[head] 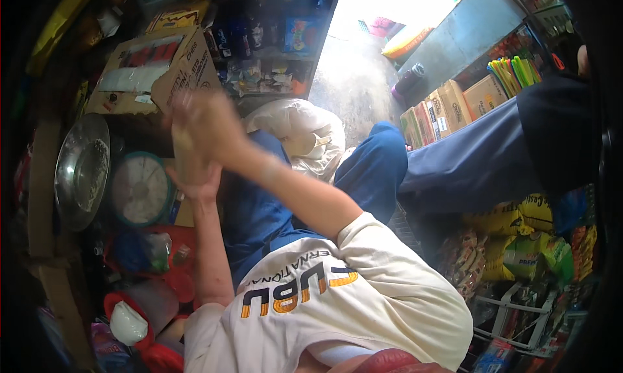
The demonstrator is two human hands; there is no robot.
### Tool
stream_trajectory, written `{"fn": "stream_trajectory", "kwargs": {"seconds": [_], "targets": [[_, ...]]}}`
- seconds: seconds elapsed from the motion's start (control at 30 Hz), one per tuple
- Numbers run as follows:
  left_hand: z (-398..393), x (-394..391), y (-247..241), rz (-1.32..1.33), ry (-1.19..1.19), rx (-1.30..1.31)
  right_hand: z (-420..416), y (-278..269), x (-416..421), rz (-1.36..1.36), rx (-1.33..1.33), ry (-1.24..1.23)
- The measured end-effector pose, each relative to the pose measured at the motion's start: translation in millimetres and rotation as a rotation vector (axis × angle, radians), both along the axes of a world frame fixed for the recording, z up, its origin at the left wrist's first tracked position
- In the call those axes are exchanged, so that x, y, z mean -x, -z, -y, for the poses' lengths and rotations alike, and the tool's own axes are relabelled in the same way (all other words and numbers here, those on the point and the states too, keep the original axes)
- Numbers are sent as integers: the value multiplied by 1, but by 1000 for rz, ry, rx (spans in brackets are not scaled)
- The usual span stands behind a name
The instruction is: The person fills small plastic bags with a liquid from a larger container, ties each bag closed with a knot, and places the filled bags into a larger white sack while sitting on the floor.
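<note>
A long, pale tan object (187,151), perhaps a filled plastic bag, stands roughly upright between my hands, smeared by motion. Near its upper end is my right hand (209,122), strongly blurred, its fingers seeming to close on it. At the lower end, my left hand (202,182) has its thumb and fingers spread around the object; whether it grips is unclear. Left of my hands are a round metal tray (82,171) with pale residue and a teal-rimmed round container or dial (141,188). A large white plastic sack (297,134) lies between my knees.
An opened cardboard box (151,71) stands beyond my hands, beside shelves of packaged goods (263,42). Red plastic containers (141,309) are at lower left. Another person's dark-clothed leg (462,154) reaches in from the right, near small cartons (445,110) and a white wire rack (516,314).
</note>
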State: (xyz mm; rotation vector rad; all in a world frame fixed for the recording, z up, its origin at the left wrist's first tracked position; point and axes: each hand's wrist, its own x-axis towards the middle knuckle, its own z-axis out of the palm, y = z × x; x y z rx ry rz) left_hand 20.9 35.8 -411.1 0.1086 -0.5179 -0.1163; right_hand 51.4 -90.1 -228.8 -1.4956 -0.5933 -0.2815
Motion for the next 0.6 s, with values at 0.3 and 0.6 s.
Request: {"fn": "stream_trajectory", "kwargs": {"seconds": [0.3,0.6], "targets": [[3,5,-10,-515,-252,-131,-10,-7,-3,-29,-74,-149],[33,3,-56,-325,-488,-938,33,33,-1,-12,-11,-157]]}}
